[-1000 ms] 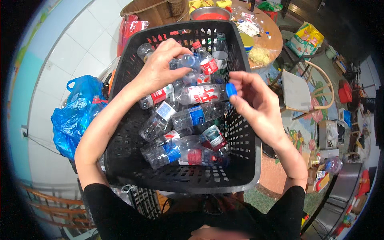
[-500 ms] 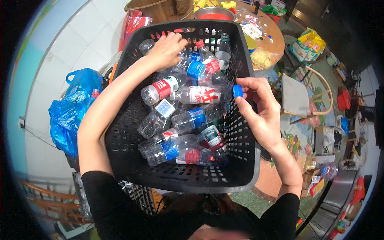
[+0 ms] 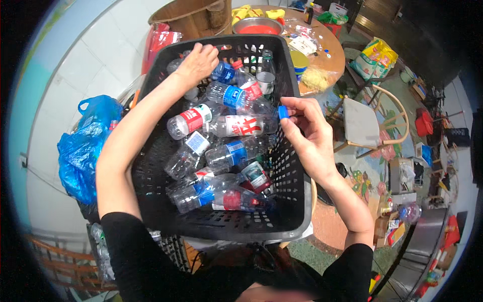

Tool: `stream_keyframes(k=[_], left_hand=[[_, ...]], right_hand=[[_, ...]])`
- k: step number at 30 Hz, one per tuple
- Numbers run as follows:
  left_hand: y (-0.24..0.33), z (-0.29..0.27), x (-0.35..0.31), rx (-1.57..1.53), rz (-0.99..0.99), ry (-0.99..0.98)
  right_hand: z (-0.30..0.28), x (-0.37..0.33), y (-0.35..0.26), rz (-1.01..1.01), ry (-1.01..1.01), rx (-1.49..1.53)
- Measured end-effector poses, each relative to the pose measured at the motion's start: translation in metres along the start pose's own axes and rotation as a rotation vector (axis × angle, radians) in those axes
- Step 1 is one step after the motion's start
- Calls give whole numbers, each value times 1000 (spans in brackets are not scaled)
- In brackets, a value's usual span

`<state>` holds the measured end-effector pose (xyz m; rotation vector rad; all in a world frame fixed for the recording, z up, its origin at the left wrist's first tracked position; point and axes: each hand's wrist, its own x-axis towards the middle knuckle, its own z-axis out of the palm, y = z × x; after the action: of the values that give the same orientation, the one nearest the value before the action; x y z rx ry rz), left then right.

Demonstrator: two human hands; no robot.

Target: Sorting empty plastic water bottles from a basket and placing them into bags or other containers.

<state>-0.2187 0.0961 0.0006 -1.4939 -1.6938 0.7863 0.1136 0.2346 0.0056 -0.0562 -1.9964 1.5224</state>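
a person's two hands over a black basket point(image 3: 282, 234) of clear plastic bottles. the left hand point(image 3: 197, 63) is at the basket's far left corner, palm down over the bottles, next to a clear bottle point(image 3: 174, 66); its fingers curl downward out of sight, so whether they grasp anything cannot be told. the right hand point(image 3: 309, 133), at the right edge, pinches a blue cap point(image 3: 283, 111) between thumb and fingers, just beside the rim.

change: a second ago the left hand held a clear bottle nearer the middle of the far edge; it has since shifted toward the far left corner. a blue-labelled bottle point(image 3: 234, 96), now in plain view, lies unheld in the far half. the cap stays in the right hand throughout. in judgement, the left hand is done with its former bottle, while the cap has yet to be laid down.

surroundings: a red-and-white-labelled bottle point(image 3: 244, 126) lies across the basket's middle, neck end toward the right edge. a blue bag point(image 3: 83, 156) stands beyond the left edge; a round surface point(image 3: 336, 53) lies past the far right corner.
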Motion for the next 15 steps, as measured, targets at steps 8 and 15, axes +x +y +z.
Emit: stream_keyframes(k=[8,15], left_hand=[[-56,-159,-110,-567,-381,50],[-24,-249,-155,-1202,-479,-61]], right_hand=[[-13,7,0,182,53,322],[15,8,-51,77,-38,724]])
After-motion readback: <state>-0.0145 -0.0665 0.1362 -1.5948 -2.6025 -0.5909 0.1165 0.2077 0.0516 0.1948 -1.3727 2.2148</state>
